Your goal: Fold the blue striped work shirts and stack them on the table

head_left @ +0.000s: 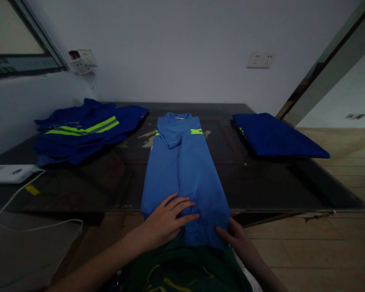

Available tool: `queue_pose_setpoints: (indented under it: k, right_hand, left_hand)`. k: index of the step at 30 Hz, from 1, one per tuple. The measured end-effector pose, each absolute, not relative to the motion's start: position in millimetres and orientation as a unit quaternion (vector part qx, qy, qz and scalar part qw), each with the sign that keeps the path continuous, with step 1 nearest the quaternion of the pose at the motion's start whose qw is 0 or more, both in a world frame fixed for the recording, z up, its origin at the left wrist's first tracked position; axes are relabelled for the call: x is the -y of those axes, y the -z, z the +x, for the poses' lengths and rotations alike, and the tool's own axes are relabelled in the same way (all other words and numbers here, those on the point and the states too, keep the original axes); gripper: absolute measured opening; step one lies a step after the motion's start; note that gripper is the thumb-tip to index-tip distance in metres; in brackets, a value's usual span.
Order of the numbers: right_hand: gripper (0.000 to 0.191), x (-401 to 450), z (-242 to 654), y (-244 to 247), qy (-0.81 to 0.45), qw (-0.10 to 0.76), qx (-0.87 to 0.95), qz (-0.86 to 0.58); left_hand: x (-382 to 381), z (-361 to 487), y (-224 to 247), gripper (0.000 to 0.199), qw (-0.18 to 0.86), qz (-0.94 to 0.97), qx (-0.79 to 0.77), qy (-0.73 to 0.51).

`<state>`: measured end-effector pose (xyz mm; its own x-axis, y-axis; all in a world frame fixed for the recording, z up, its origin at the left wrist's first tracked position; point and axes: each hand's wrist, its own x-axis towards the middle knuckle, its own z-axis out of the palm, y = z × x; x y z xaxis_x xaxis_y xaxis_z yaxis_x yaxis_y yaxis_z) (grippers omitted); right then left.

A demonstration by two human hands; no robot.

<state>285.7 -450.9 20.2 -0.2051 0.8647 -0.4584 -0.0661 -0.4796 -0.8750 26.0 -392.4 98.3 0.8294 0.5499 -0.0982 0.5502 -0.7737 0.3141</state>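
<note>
A light blue work shirt (182,170) with yellow-green reflective strips lies folded lengthwise on the dark table, its collar toward the wall. One short sleeve is laid across its upper part, and the hem end hangs past the table's front edge against my body. My left hand (170,215) rests on the lower part of the shirt, fingers spread and stretched out. At the hem's right corner, my right hand (235,235) has its thumb on top of the cloth and its fingers at the side and underneath, partly hidden, pinching the edge.
A loose pile of darker blue reflective garments (85,129) lies at the left. At the right, a folded blue garment (276,136) overhangs the dark table (261,186). A white power bank (10,173) with a cable sits at the left edge. Wall sockets (260,59) are behind.
</note>
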Motion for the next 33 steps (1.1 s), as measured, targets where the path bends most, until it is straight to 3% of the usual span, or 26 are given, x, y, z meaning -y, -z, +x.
queue_pose_setpoints:
  k: [9,11,15,18,21,25,33]
  right_hand:
    - [0.065,452.8,288.9,-8.7,-0.630,0.361,0.404,-0.556]
    - [0.057,458.9,298.1,-5.2,-0.580,0.360,0.442,-0.582]
    - [0.030,473.9,337.4,2.7,-0.378,0.359,0.564,-0.640]
    - [0.017,474.5,362.3,8.6,-0.162,0.387,0.702,-0.576]
    - [0.040,461.3,362.5,12.2,-0.019,0.343,0.803,-0.487]
    - [0.059,434.7,339.6,9.7,0.064,0.300,0.826,-0.473]
    - [0.061,424.3,313.7,-1.4,0.051,0.294,0.836,-0.459]
  left_hand:
    - [392.6,12.3,-89.4,0.059,0.067,0.965,-0.254,-0.022]
    - [395.6,-0.6,-92.8,0.057,0.054,0.969,-0.241,-0.028]
    - [409.1,-30.4,-102.0,0.047,0.040,0.976,-0.213,-0.036]
    - [416.1,-49.4,-103.2,0.047,0.013,0.980,-0.197,-0.017]
    - [413.9,-59.2,-98.8,0.050,-0.037,0.978,-0.208,0.001]
    - [402.3,-58.8,-97.7,0.050,-0.084,0.965,-0.249,-0.001]
    - [386.7,-54.7,-115.0,0.033,-0.071,0.971,-0.201,-0.110]
